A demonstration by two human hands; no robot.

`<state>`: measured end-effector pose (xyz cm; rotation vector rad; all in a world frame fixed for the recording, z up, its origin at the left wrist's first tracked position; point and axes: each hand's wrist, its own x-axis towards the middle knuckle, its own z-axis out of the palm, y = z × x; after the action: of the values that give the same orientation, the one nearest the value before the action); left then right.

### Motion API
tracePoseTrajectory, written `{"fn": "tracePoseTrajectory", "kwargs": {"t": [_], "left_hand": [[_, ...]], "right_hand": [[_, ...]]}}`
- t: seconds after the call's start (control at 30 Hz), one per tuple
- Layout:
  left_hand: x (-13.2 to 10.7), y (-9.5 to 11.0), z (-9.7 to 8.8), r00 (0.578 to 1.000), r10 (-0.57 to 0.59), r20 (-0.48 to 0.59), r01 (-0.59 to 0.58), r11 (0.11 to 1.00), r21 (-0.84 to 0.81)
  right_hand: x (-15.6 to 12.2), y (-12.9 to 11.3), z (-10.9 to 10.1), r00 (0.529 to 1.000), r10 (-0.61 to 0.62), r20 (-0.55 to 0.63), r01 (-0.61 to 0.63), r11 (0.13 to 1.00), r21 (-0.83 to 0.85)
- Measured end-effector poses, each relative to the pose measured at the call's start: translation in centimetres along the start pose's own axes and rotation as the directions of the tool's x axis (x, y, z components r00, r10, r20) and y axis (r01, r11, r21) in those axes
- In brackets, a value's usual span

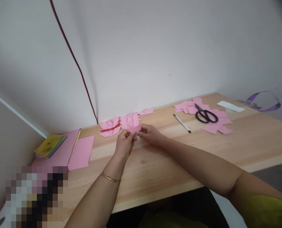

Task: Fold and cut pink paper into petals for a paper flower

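Observation:
Between my two hands is a folded piece of pink paper (134, 128), raised a little above the tabletop. My left hand (124, 141) pinches its left and lower edge with thumb and fingers. On the other side, my right hand (150, 133) grips the right edge between thumb and forefinger. Just behind the hands, rows of folded pink paper pieces (128, 119) lie by the wall, partly hidden by the held one. A red strip (110, 128) rests across the left row.
Black-handled scissors (206, 116) lie on pink paper scraps (218, 122) at the right, near a pen (182, 123) and a white strip (230, 106). Pink sheets (81, 153) and a yellow packet (49, 145) are at the left. A cable (81, 74) runs down the wall.

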<state>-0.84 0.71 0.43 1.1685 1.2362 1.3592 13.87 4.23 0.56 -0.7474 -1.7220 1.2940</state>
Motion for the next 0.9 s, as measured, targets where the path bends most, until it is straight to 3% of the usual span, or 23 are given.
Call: {"fn": "tracePoseTrajectory", "kwargs": {"t": [0.2, 0.4, 0.9], "left_hand": [[0.3, -0.6, -0.2, 1.0, -0.02, 0.017, 0.021, 0.994, -0.111], [0.5, -1.1, -0.2, 0.998, -0.057, 0.035, 0.063, 0.979, -0.193], [0.5, -0.7, -0.5, 0.998, -0.044, 0.034, 0.045, 0.999, -0.025]], "right_hand": [[0.1, 0.0, -0.2, 0.999, 0.007, -0.032, -0.009, 0.999, -0.05], [0.1, 0.2, -0.3, 0.997, -0.009, -0.073, 0.01, 1.0, 0.005], [0.3, 0.5, -0.5, 0.996, -0.054, -0.075, 0.055, 0.998, 0.02]]}}
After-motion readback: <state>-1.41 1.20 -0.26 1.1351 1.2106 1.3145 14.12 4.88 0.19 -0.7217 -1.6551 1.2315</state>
